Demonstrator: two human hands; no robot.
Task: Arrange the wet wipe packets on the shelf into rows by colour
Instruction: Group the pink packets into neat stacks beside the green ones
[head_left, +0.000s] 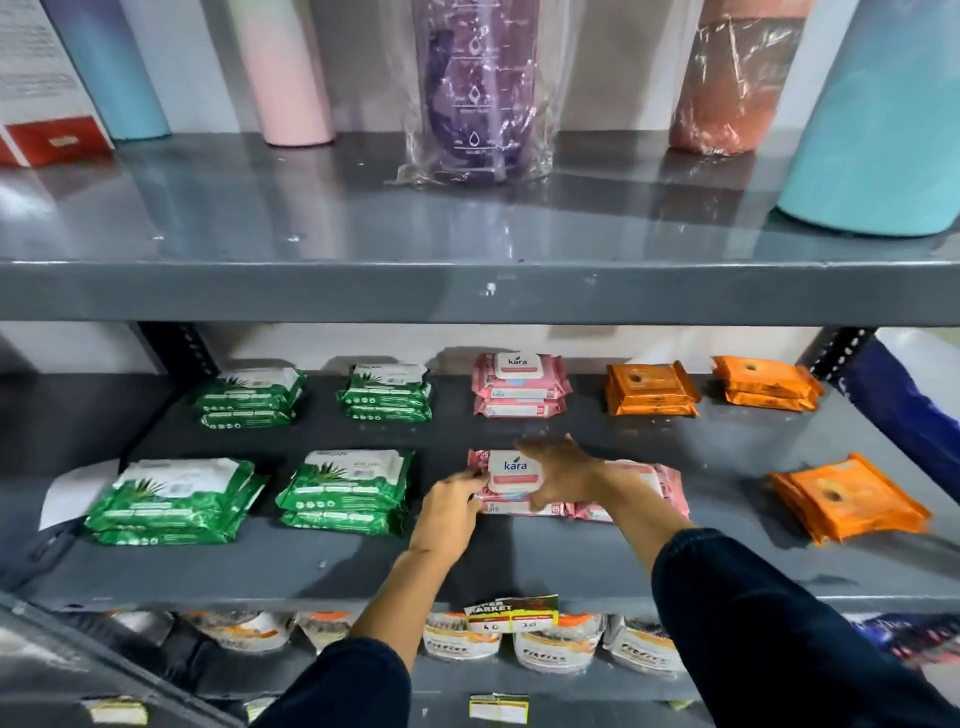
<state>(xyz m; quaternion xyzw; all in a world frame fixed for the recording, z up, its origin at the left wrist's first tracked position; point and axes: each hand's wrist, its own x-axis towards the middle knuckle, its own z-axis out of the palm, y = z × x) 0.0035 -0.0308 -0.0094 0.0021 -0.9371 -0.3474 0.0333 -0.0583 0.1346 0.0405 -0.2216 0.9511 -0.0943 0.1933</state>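
Pink soft-plastic wipe packets are clasped by left hand and right hand, seemingly squared beside the green stacks.

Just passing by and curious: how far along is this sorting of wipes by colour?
Mostly done. Green stacks fill the left, orange stacks the right, a pink stack sits at the back. Both hands, left hand and right hand, are settling the front pink stack; another pink packet beside it looks unaligned.
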